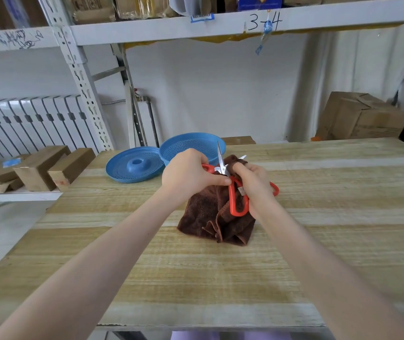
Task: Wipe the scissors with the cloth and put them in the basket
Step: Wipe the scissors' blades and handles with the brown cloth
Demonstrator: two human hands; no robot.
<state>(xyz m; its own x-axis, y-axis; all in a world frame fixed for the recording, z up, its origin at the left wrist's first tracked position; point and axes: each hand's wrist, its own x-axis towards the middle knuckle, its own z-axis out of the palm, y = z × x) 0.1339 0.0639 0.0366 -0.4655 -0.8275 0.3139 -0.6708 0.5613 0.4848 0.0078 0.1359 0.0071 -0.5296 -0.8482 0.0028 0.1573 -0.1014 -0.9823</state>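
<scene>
The worktop (196, 278) carries the cloth (203, 217), whose lower folds rest on the wood while its top is bunched up in the right hand (254, 185). That hand's fingers are curled, pinching cloth round 1 blade. The left hand (186, 173) grips a red handle, thumb pressed near the pivot. The scissors (223, 168) are held above the cloth, blades parted, 1 tip bare and pointing up. Risk: the blades could close on the wrapped fingers, or the bare tip could catch the cloth, if the left hand squeezes. The basket (183, 146) stands just behind, its lid (127, 168) beside it.
</scene>
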